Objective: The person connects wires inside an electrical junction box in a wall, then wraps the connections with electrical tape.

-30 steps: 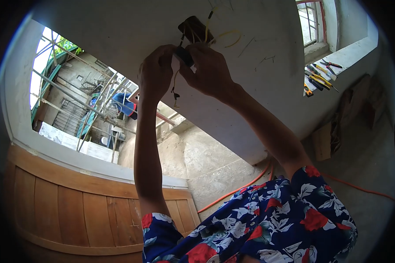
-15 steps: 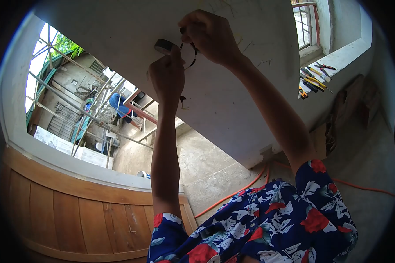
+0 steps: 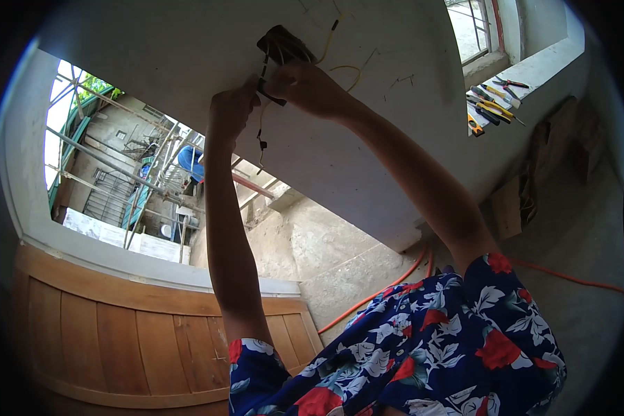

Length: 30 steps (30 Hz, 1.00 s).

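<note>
Both my hands are raised to a dark box opening (image 3: 284, 43) in the pale wall. My left hand (image 3: 233, 111) is closed, its fingertips pinched at a black-wrapped piece just below the opening. Touching that black piece (image 3: 272, 96) from the other side is my right hand (image 3: 304, 89), also closed. Yellow wire (image 3: 354, 69) with a black-taped part curls out on the right of the opening. A thin wire with a black bit (image 3: 262, 144) hangs below my left hand. What lies inside my fingers is mostly hidden.
Pliers and other hand tools (image 3: 492, 107) lie on the window ledge at the right. An orange cable (image 3: 374, 297) runs over the floor. A wooden panelled door (image 3: 145, 347) stands lower left. Through the opening at left are scaffold poles and a person in blue (image 3: 191, 163).
My hands have moved lower and closer together, uncovering the box opening. The black tape roll seen by my left hand earlier is no longer distinct. The view has shifted slightly.
</note>
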Tool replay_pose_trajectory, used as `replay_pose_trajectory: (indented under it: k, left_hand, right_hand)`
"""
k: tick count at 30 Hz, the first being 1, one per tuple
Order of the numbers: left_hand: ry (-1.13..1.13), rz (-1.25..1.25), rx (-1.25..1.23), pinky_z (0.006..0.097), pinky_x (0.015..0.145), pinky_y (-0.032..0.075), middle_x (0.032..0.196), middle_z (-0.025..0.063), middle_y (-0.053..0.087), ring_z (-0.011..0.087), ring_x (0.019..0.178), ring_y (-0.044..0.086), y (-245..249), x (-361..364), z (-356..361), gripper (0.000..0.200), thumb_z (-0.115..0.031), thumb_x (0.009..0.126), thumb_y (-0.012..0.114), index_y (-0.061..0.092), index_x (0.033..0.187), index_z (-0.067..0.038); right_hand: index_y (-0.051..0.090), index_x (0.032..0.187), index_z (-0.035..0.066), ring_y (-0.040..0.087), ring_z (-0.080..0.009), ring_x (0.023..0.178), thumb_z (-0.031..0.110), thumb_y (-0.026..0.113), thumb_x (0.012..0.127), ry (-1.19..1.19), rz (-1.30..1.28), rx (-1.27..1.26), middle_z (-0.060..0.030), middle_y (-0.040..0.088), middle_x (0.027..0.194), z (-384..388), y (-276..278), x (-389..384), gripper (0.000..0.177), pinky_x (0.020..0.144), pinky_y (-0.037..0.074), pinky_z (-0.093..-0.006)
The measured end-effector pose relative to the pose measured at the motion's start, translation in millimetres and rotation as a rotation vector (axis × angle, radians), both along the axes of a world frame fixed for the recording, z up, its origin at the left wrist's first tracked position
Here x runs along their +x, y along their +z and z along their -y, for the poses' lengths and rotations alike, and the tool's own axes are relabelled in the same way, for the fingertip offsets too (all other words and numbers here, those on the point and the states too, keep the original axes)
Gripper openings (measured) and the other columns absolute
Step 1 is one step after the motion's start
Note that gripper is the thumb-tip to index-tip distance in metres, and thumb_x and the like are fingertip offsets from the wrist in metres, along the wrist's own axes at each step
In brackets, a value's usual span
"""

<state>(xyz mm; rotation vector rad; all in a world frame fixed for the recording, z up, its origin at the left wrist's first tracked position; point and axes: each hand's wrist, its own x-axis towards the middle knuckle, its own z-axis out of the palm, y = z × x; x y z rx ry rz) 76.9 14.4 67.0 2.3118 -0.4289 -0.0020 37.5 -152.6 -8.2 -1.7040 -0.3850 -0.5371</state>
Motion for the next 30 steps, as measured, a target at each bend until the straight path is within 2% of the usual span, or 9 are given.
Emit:
replay_pose_trajectory:
  k: [2, 5, 12, 17, 21, 24, 27, 29, 30]
  left_hand:
    - [-0.006, 0.450, 0.040, 0.0249, 0.052, 0.043, 0.066, 0.0053, 0.062, 0.0093, 0.054, 0.053, -6, -13, 7, 0.029, -0.028, 0.092, 0.062, 0.072, 0.087, -0.001]
    - [-0.172, 0.299, 0.124, 0.0247, 0.058, 0.047, 0.075, 0.0067, 0.067, 0.0099, 0.060, 0.058, 7, -10, 0, 0.023, -0.020, 0.092, 0.063, 0.072, 0.100, -0.001]
    - [-0.217, -0.051, 0.039, 0.0244, 0.055, 0.043, 0.071, 0.0027, 0.065, 0.0089, 0.059, 0.056, 16, 1, 0, 0.014, -0.016, 0.088, 0.066, 0.070, 0.092, -0.004]
    - [-0.110, -0.243, -0.256, 0.0229, 0.057, 0.037, 0.072, -0.0012, 0.061, 0.0075, 0.062, 0.052, 10, -10, 6, 0.022, -0.028, 0.088, 0.068, 0.070, 0.095, -0.007]
    - [-0.112, -0.122, -0.247, 0.0238, 0.051, 0.039, 0.067, 0.0020, 0.063, 0.0080, 0.057, 0.056, 2, 1, 9, 0.018, -0.024, 0.084, 0.073, 0.068, 0.081, -0.007]
    - [-0.092, -0.065, -0.195, 0.0237, 0.045, 0.035, 0.061, 0.0008, 0.059, 0.0080, 0.050, 0.052, 1, -8, 18, 0.019, -0.024, 0.083, 0.074, 0.066, 0.076, -0.008]
    - [-0.020, -0.014, -0.115, 0.0242, 0.041, 0.031, 0.058, 0.0001, 0.056, 0.0078, 0.044, 0.046, -2, -7, 23, 0.021, -0.022, 0.082, 0.074, 0.064, 0.070, -0.008]
    - [-0.019, 0.057, 0.019, 0.0252, 0.051, 0.035, 0.063, -0.0017, 0.055, 0.0077, 0.052, 0.047, -3, -1, 22, 0.017, -0.024, 0.082, 0.072, 0.066, 0.077, -0.009]
    - [-0.022, 0.054, 0.020, 0.0252, 0.051, 0.035, 0.063, -0.0017, 0.055, 0.0077, 0.052, 0.047, -8, -1, 23, 0.017, -0.024, 0.082, 0.072, 0.066, 0.077, -0.009]
  right_hand:
    - [0.067, 0.092, 0.001, 0.062, -0.0174, 0.086, 0.030, 0.069, 0.086, 0.004, -0.031, -0.028, -0.0110, 0.067, 0.089, -2, -3, -3, 0.030, 0.072, 0.047, -0.0330]
    - [0.066, 0.095, 0.002, 0.062, -0.0171, 0.083, 0.030, 0.068, 0.086, -0.009, 0.040, 0.124, -0.0108, 0.067, 0.091, -8, -13, 1, 0.030, 0.072, 0.047, -0.0311]
    - [0.065, 0.096, 0.001, 0.062, -0.0152, 0.078, 0.030, 0.066, 0.087, 0.218, 0.072, 0.094, -0.0085, 0.065, 0.085, -7, -11, 9, 0.030, 0.070, 0.050, -0.0324]
    - [0.066, 0.097, -0.002, 0.065, -0.0201, 0.078, 0.032, 0.054, 0.088, 0.034, 0.049, -0.217, -0.0101, 0.066, 0.082, -4, -1, 1, 0.037, 0.077, 0.052, -0.0361]
    - [0.068, 0.097, -0.001, 0.064, -0.0215, 0.075, 0.034, 0.053, 0.086, 0.055, 0.300, 0.007, -0.0122, 0.066, 0.079, -18, -13, 16, 0.040, 0.075, 0.050, -0.0372]
    - [0.070, 0.095, -0.002, 0.069, -0.0346, 0.086, 0.042, 0.054, 0.085, -0.120, 0.204, -0.085, -0.0261, 0.068, 0.086, -17, -14, 21, 0.048, 0.082, 0.052, -0.0426]
    - [0.070, 0.094, -0.002, 0.069, -0.0340, 0.083, 0.041, 0.051, 0.087, -0.033, 0.166, -0.151, -0.0235, 0.068, 0.084, -6, -12, 12, 0.047, 0.081, 0.052, -0.0433]
    - [0.066, 0.087, -0.001, 0.051, -0.0163, 0.062, 0.030, 0.048, 0.089, 0.076, 0.306, -0.067, -0.0064, 0.055, 0.068, -3, -14, 5, 0.036, 0.060, 0.043, -0.0353]
    - [0.066, 0.087, -0.001, 0.051, -0.0163, 0.062, 0.030, 0.048, 0.089, 0.074, 0.302, -0.066, -0.0064, 0.055, 0.068, -1, -14, 3, 0.036, 0.060, 0.043, -0.0353]
